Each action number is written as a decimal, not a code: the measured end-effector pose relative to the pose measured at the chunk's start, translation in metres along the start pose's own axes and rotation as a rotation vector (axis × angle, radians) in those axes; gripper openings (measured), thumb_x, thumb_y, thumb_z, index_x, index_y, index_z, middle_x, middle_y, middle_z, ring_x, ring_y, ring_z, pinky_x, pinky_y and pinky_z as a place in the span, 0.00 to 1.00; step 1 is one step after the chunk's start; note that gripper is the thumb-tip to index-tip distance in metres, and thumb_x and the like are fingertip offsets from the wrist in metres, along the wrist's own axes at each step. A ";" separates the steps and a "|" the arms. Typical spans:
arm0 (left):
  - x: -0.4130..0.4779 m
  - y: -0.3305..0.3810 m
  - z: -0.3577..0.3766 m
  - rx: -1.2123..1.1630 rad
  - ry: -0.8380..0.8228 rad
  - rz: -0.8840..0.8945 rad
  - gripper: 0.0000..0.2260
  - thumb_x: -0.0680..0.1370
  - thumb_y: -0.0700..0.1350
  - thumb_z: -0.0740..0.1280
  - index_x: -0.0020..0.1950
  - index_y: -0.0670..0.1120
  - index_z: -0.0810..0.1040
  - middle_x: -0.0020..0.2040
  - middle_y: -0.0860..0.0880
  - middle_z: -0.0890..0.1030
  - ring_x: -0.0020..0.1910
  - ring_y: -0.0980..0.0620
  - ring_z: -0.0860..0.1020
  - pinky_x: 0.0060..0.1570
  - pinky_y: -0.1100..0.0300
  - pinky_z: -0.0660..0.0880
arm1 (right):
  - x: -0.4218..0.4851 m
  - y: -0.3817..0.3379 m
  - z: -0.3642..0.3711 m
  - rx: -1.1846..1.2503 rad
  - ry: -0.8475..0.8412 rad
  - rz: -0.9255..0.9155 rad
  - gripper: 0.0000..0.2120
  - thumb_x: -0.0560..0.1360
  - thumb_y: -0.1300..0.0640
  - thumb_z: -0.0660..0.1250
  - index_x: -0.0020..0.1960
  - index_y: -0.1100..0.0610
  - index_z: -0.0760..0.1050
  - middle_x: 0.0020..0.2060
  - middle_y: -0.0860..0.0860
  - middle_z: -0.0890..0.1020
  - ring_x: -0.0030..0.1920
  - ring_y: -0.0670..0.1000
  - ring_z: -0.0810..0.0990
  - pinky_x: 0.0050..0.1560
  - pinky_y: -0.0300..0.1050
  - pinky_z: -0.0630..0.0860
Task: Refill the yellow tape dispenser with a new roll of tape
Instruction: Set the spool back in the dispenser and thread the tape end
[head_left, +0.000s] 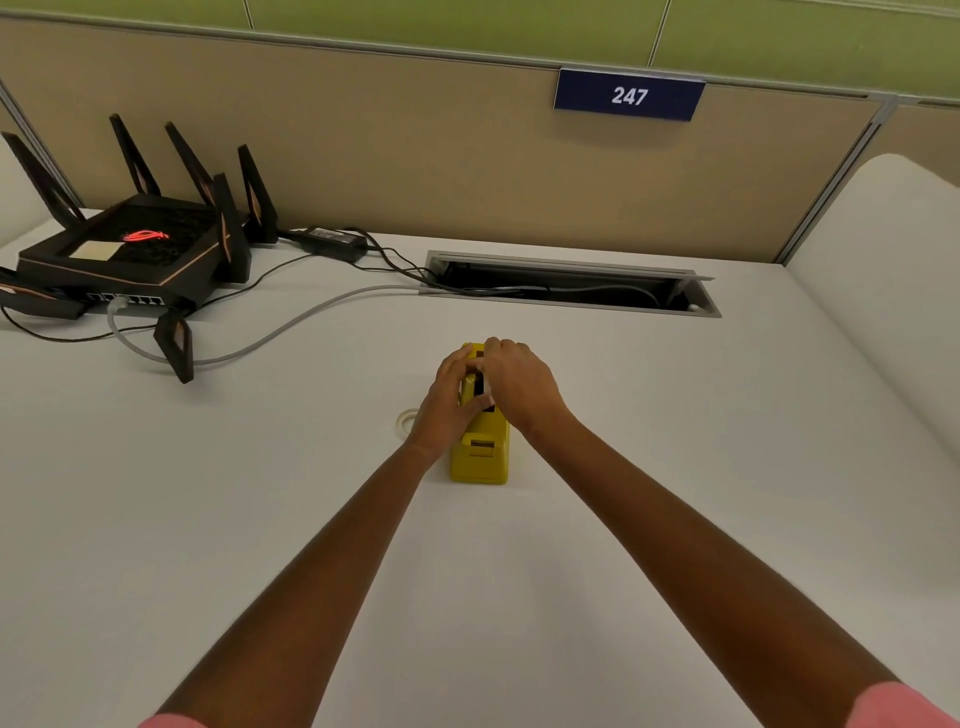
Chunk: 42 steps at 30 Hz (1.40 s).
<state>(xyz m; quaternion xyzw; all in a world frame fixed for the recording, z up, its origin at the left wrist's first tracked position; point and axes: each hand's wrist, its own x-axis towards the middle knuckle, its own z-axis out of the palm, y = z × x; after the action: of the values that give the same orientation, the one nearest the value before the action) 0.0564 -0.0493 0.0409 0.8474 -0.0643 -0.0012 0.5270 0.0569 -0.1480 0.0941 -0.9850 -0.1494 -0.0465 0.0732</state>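
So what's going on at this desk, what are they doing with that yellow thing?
A person is working on a yellow tape dispenser that stands on the white desk. Both hands are on its top: the left hand grips the left side, the right hand reaches over from the right. Whether a roll is seated inside is hidden by the fingers. A clear tape roll lies on the desk just left of the dispenser, partly behind the left wrist.

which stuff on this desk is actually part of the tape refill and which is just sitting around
Part of the job:
- yellow tape dispenser, with the left hand and right hand on its top
- pale ring beside it, probably a tape roll or core

Just lying about:
- black router
- power adapter
- grey cable
- cable hatch
- sign 247
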 end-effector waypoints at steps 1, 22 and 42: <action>0.000 0.000 0.000 0.004 -0.003 0.001 0.28 0.74 0.41 0.66 0.70 0.42 0.58 0.73 0.43 0.61 0.70 0.43 0.63 0.66 0.50 0.65 | 0.001 0.002 -0.001 0.026 -0.011 0.021 0.15 0.75 0.59 0.65 0.58 0.64 0.69 0.55 0.61 0.78 0.54 0.58 0.77 0.51 0.48 0.76; -0.002 0.001 -0.002 0.018 -0.013 0.027 0.26 0.74 0.42 0.66 0.69 0.41 0.61 0.74 0.44 0.60 0.71 0.45 0.62 0.66 0.53 0.65 | -0.004 0.015 0.012 0.086 0.085 -0.018 0.11 0.77 0.58 0.59 0.57 0.63 0.68 0.56 0.59 0.76 0.54 0.56 0.75 0.47 0.48 0.75; -0.002 0.002 -0.002 0.015 -0.008 0.009 0.26 0.74 0.42 0.66 0.69 0.42 0.61 0.74 0.43 0.59 0.71 0.44 0.62 0.67 0.51 0.64 | -0.007 0.032 0.005 0.137 0.046 -0.157 0.11 0.76 0.60 0.61 0.56 0.63 0.75 0.54 0.61 0.81 0.53 0.59 0.78 0.53 0.49 0.75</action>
<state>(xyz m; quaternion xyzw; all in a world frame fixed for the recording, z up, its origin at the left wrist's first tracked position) 0.0546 -0.0487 0.0436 0.8512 -0.0702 -0.0016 0.5202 0.0597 -0.1792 0.0837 -0.9616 -0.2272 -0.0644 0.1398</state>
